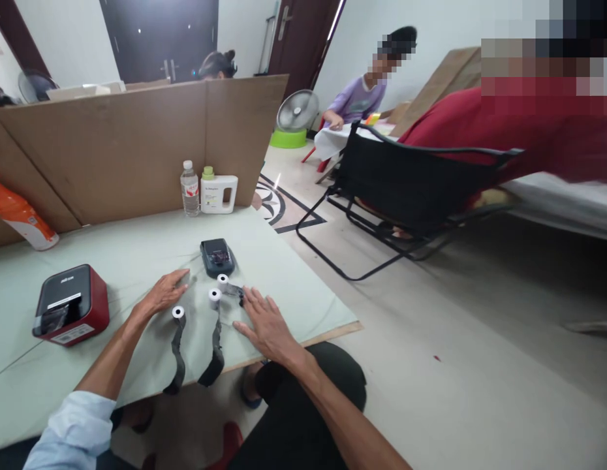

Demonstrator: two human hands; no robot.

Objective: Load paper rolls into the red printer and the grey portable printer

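Three small white rolls, each with a dark strip trailing from it, stand on the pale green tabletop (151,241). My left hand (167,292) hovers at or rests on the table with fingers stretched, beside the left roll (178,312) and holding nothing. My right hand (268,324) is spread, palm down, its fingertips at the end of the short strip from the back roll (223,279); whether they press on it I cannot tell. Between the hands is the middle roll (215,295). Just behind them lies a small black device (217,256), perhaps a portable printer.
A red-and-black printer-like box (71,303) sits at left. Against the cardboard screen (137,150) stand a water bottle (189,189) and a white jug (218,192); an orange bottle (22,212) leans leftward. A black folding chair (401,176) and two people are to the right.
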